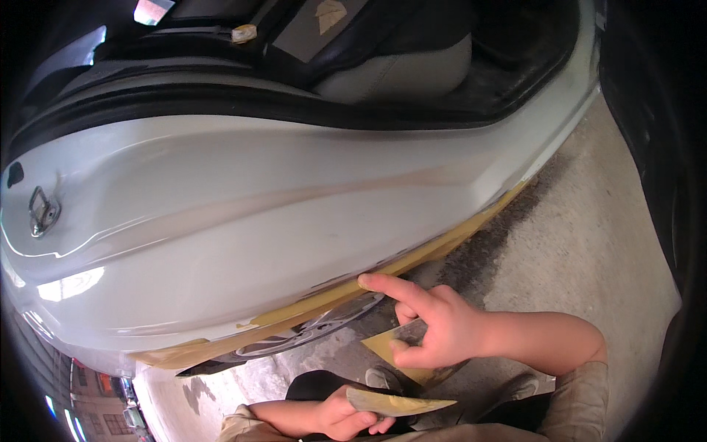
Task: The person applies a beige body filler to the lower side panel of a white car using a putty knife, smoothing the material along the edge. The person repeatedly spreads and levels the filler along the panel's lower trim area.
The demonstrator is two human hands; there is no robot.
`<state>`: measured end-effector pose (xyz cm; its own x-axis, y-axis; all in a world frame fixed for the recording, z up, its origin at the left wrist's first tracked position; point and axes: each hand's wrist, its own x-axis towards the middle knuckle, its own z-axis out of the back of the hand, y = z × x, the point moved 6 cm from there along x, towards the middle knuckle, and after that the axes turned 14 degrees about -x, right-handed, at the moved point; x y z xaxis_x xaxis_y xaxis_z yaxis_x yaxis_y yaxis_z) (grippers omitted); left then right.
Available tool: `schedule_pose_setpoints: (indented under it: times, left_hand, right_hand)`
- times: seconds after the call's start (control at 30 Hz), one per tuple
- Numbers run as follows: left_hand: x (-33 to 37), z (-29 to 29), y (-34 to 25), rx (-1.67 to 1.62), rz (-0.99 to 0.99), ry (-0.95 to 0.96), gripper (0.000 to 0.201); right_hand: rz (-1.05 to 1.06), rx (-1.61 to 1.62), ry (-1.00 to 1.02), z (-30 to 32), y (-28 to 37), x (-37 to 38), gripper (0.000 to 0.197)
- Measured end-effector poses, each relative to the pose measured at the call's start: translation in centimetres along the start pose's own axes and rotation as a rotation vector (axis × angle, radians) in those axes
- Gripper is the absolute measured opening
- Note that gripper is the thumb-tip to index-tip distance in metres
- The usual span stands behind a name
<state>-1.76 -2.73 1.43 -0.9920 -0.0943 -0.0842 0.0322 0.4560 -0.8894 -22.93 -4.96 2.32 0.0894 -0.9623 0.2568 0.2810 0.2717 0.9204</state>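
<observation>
"Holding what in the left grip (341,415)?"

"Pinching a flat spreader (401,404) between thumb and fingers, low in view, smeared with yellow paste and pointing right"

"And in the right grip (449,331)?"

"Clamping a thin mixing plate (380,349) between thumb and curled fingers, likewise coated in yellow, just above the spreader in view; at the same time, stretching the index finger (398,287) out to the yellow body filler (324,300)"

"Touching that filler?"

"Apparently so, right at the upper edge of the strip"

"Running where on the car?"

"Along the lower rim of the pale silver body panel (243,191), just above a spoked wheel (294,337) partly covered by that panel"

"Anything farther out?"

"Yes: at far left, a metal loop fitting (42,214) on the panel; at the top, a grey seat (401,74) beyond the black door seal (243,96); below, concrete floor (582,214), with two shoes (382,379) low in view"
</observation>
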Motion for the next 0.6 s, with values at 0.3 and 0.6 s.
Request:
schedule_pose_setpoints:
  times: [0.3,0.6]
  left_hand:
    - [0.7,0.0,-1.2,0.082,-0.077,0.063,0.061]
    - [0.3,-0.3,-1.2,-0.001,-0.052,-0.011,0.058]
  right_hand:
    - [0.033,-0.086,0.126,-0.9,1.5,1.4,0.097]
    - [0.240,-0.006,0.066,-1.2,4.9,3.4,0.096]
